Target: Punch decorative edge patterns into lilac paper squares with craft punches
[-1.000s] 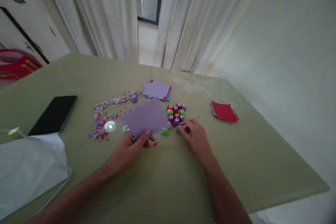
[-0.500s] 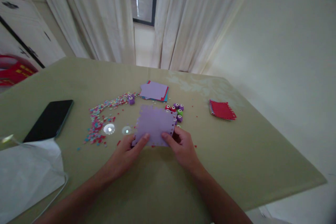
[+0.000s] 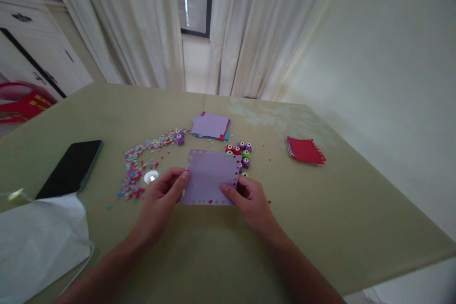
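Observation:
A lilac paper square (image 3: pixel 211 175) with punched holes along its edges is held between both hands just above the table (image 3: pixel 320 209). My left hand (image 3: pixel 162 197) pinches its left edge with thumb and fingers. My right hand (image 3: pixel 251 202) pinches its lower right corner, thumb on top. Just behind the sheet sits a cluster of small red, green and purple paper punches (image 3: pixel 240 151), partly hidden by the sheet.
A scatter of coloured paper bits (image 3: pixel 142 161) lies left of the sheet, with a single purple punch (image 3: pixel 180 138) near it. A stack of coloured paper (image 3: pixel 211 125) lies behind, punched red sheets (image 3: pixel 305 150) at right. A black phone (image 3: pixel 71 167) and white cloth (image 3: pixel 39 232) lie left.
My right hand left the punches and took the sheet's right side. Both hands turned the lilac sheet square and drew it in front of me.

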Demonstrator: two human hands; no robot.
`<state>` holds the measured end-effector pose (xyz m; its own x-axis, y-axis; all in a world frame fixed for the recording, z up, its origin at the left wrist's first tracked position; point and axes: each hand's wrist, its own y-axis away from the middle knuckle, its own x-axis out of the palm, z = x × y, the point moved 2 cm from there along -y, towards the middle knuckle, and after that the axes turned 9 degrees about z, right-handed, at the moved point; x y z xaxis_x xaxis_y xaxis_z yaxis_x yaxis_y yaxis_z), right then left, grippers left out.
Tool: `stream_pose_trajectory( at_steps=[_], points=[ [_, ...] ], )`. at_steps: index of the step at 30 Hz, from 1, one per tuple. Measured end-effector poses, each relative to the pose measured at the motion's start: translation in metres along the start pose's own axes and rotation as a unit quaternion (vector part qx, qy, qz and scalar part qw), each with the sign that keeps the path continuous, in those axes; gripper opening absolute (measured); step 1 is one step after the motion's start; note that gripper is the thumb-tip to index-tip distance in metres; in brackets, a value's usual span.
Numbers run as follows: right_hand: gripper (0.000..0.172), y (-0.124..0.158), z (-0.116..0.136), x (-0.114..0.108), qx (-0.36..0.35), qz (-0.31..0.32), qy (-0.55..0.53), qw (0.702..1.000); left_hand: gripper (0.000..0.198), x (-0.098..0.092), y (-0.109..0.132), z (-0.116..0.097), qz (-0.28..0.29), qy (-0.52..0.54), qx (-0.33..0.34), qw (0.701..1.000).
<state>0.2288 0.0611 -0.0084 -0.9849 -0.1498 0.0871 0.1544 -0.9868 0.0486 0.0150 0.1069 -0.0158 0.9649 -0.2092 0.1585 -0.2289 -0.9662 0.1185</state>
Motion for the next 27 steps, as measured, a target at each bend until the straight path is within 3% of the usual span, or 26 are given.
stream_pose_trajectory(
  at_steps=[19,27],
  points=[
    [0.038,0.0006,-0.0041,0.0024,0.009,0.009,0.086,0.996,0.041,-0.0079,-0.0083,0.0054,-0.030,-0.018,-0.015,0.999],
    [0.043,0.0000,-0.0001,-0.0009,-0.014,-0.021,0.122,0.992,0.035,-0.0074,-0.0080,0.0073,-0.035,0.010,-0.008,0.999]
  ],
)
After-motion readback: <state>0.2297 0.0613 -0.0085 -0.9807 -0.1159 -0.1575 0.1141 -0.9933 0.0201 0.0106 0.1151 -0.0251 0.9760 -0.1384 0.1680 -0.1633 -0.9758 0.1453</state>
